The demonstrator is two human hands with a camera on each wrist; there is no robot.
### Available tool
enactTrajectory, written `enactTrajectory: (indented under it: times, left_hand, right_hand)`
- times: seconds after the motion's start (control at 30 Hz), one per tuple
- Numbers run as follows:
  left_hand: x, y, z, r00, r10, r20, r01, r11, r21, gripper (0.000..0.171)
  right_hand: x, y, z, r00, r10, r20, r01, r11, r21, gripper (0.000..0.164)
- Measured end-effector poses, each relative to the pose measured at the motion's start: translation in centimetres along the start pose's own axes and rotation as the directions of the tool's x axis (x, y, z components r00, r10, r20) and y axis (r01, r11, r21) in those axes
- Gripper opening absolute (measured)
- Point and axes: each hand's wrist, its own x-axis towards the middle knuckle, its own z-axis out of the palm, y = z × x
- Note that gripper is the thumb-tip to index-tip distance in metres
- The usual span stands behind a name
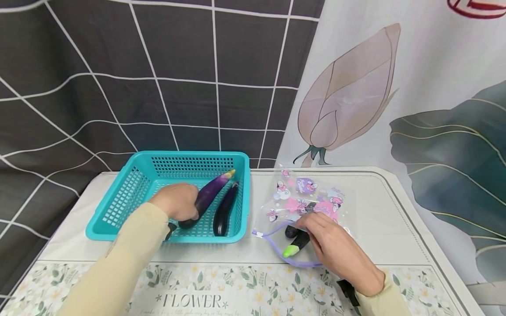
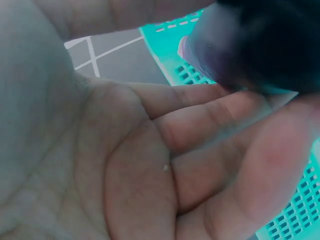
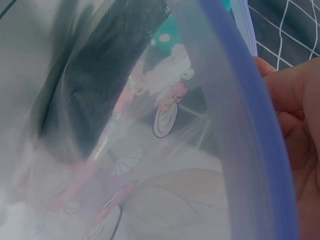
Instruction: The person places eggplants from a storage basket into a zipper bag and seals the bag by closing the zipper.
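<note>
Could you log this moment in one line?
Left hand: grips long purple-black eggplant in turquoise plastic basket; Right hand: holds clear, pink-printed plastic bag; Inside bag: black, green-tipped elongated item

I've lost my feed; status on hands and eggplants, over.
Left hand grips long purple eggplant, inside turquoise plastic basket. Right hand holds clear purple-edged plastic bag, dark vegetables inside. In between: glossy black eggplant, basket wall.
</note>
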Motion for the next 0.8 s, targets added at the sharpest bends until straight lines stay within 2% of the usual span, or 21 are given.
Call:
enactTrajectory:
  times: [0.27,0.53,0.8]
  left_hand:
    - [-1.3,0.4,0.1,0.994,0.013,-0.104,-0.016,1.000,-0.026,0.018]
    - [-2.6,1.1,0.4,0.982,0.029,-0.189,-0.039,0.998,-0.047,0.032]
    - [-3.9,1.9,0.7,0.971,0.037,-0.235,-0.052,0.997,-0.057,0.044]
  right_hand:
    - [0.1,0.1,0.0,1.000,-0.002,-0.008,0.002,1.000,0.002,0.036]
    - [-0.1,0.1,0.1,1.000,0.007,0.002,-0.007,1.000,0.006,0.036]
    - [0.0,0.1,0.1,1.000,0.007,0.001,-0.007,1.000,0.004,0.037]
